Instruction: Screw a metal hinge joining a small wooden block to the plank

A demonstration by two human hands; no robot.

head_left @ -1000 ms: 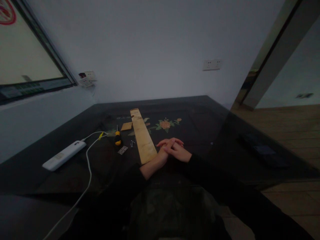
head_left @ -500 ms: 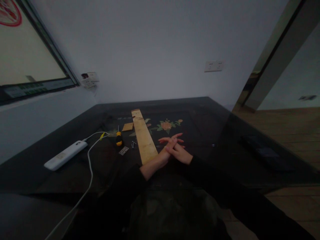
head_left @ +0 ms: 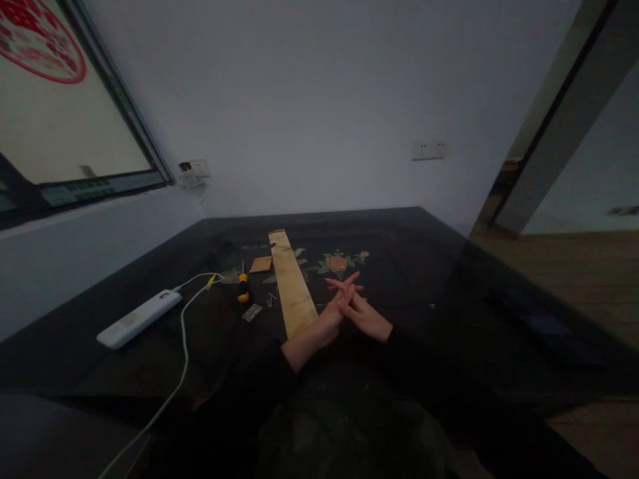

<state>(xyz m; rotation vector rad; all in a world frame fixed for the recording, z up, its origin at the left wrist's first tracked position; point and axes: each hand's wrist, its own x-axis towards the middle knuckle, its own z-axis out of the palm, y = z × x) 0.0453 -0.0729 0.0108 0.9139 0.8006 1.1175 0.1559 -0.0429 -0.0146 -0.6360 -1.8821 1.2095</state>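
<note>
My left hand (head_left: 330, 320) and my right hand (head_left: 368, 318) meet over the dark table, their fingers stretched out and crossing one another. Neither hand holds any object. Left of them lies a long wooden board (head_left: 292, 286), its near end partly behind my left wrist. Beyond the board's left edge are a small square wood piece (head_left: 261, 265), a yellow-and-black screwdriver (head_left: 243, 287), a metal hinge (head_left: 251, 313) and several screws (head_left: 270, 301).
A white power strip (head_left: 140, 319) with a pale cable (head_left: 184, 346) lies at the table's left. On the right rests a dark flat device (head_left: 549, 326), hard to make out. A painted flower (head_left: 336, 263) decorates the tabletop (head_left: 419, 266). Wall sockets (head_left: 430, 150) are behind.
The camera view has tilted up and shifted slightly left, so everything sits a little lower and further right. My fingers have moved slightly against each other; objects on the table stay put.
</note>
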